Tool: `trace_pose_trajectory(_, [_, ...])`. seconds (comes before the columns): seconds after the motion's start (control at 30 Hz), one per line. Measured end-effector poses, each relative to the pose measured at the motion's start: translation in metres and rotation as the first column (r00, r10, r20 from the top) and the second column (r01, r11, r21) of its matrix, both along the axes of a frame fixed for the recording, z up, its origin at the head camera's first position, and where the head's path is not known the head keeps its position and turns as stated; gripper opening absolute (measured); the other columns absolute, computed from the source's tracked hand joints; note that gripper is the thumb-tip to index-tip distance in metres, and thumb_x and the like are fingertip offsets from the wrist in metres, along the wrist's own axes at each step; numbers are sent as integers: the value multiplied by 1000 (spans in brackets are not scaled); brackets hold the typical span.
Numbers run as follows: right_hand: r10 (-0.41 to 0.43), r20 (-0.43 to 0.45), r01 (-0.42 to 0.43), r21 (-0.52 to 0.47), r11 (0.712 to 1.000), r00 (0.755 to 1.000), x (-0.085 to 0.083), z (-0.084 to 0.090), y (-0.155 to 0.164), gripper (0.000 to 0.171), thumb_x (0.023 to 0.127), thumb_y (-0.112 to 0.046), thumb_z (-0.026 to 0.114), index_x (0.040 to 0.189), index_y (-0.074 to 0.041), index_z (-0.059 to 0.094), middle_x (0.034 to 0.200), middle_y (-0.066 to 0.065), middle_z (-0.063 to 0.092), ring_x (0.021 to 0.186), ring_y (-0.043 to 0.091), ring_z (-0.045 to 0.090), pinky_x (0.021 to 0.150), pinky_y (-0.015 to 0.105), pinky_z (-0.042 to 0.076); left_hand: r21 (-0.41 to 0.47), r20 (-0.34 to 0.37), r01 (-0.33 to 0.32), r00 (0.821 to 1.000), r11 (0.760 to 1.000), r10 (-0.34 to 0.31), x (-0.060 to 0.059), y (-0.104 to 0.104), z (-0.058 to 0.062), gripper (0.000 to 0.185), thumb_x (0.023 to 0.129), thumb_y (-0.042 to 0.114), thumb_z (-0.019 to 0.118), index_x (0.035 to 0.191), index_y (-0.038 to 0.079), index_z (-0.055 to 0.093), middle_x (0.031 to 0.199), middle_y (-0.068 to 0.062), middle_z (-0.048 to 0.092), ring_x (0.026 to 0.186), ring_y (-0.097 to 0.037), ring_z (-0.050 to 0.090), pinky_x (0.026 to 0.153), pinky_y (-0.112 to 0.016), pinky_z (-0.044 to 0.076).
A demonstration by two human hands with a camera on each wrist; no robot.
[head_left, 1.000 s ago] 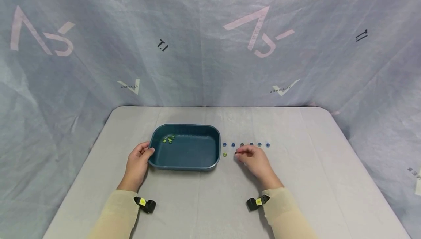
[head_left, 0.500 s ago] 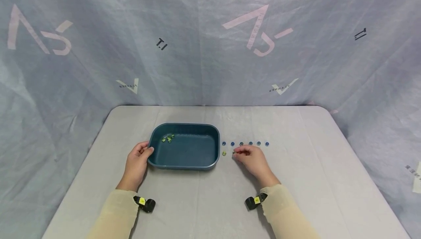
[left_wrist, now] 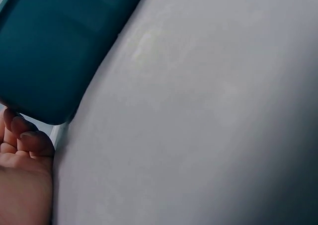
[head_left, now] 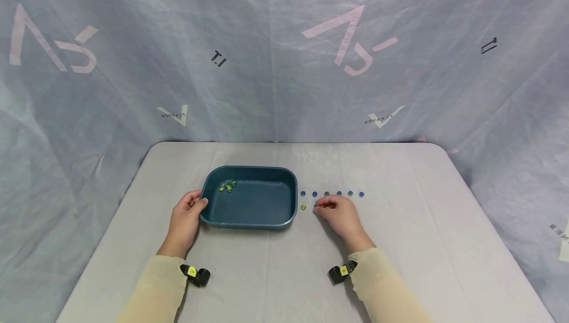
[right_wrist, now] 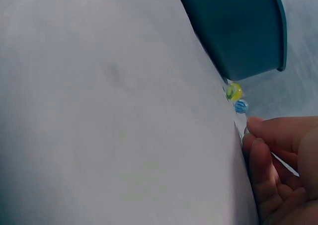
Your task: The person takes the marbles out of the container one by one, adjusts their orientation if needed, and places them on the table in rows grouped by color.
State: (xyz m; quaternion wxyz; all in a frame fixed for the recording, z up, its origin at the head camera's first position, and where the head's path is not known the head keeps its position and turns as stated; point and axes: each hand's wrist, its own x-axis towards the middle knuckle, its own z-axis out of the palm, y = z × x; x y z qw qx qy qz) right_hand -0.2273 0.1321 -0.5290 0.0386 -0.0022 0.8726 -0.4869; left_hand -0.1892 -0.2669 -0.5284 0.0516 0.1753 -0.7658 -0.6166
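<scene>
One yellow marble (head_left: pixel 304 207) just left of right hand (head_left: pixel 339 216), grip pinched; contents hidden.

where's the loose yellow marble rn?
Head view: the yellow marble lies on the table, just right of the blue tray, below the row of blue marbles and left of the right hand.

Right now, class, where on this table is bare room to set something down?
Free: the table right of the blue marbles, and behind the tray. Crowded: between tray and right hand, by the yellow marble.
</scene>
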Motion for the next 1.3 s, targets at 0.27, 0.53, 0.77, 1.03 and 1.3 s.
trace_pose_trajectory(0.27, [0,-12,1,53,999,1000,0,3,-7,9,84,-9,85,90,-14,80,89,0,71,79,17,61,69,32,51,5,-1,-8,1000,1000,8,2,0,2,37,105,25,61,135,3,59,119,-17,62,100,-18,56,81,-21,47])
trace_pose_trajectory(0.53, [4,-19,-3,59,998,1000,0,4,-10,9,83,-9,85,88,-14,79,86,-1,71,77,16,61,68,32,51,26,-6,-11,1000,1000,11,2,-1,3,39,105,23,61,137,2,58,121,-18,61,100,-17,54,80,-20,46])
trace_pose_trajectory(0.77, [6,-28,-5,61,998,1000,0,2,-9,8,84,-9,84,89,-14,79,86,-2,71,76,15,61,68,31,50,25,-10,-10,1000,1000,11,1,0,2,38,105,22,61,137,2,58,121,-19,61,100,-17,54,80,-20,46])
trace_pose_trajectory(1.03, [6,-30,-4,57,998,1000,-1,2,-8,9,85,-9,84,91,-14,80,87,-2,71,78,15,61,69,32,51,25,-26,-7,1000,1000,8,1,2,4,37,105,22,61,135,1,59,120,-20,61,99,-16,56,80,-20,46])
trace_pose_trajectory(1.3, [0,-13,0,42,999,1000,0,-1,-5,10,86,-9,83,94,-12,79,88,-1,71,78,15,61,69,32,50,38,-7,-8,1000,999,8,-1,1,0,38,105,23,61,136,2,58,122,-18,62,99,-15,55,80,-20,47])
